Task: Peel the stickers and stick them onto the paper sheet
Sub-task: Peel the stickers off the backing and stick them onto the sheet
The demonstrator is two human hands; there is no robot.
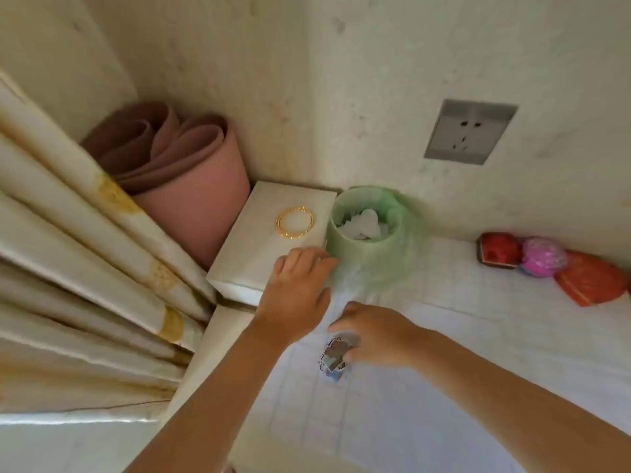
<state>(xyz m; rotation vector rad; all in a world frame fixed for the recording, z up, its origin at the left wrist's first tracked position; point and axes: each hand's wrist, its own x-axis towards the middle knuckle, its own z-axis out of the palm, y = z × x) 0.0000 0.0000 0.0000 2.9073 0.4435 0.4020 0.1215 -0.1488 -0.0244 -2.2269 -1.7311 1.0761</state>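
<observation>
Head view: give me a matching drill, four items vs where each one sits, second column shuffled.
Items:
1. gold bangles
2. white scraps
3. stickers
4. pink rolled mat

Places:
A. inside the green bin
B. held by the right hand, over the paper sheet
C. on top of the white box
D. in the corner, beside the curtain

Pairs: 1-C, 2-A, 3-B, 4-D
</observation>
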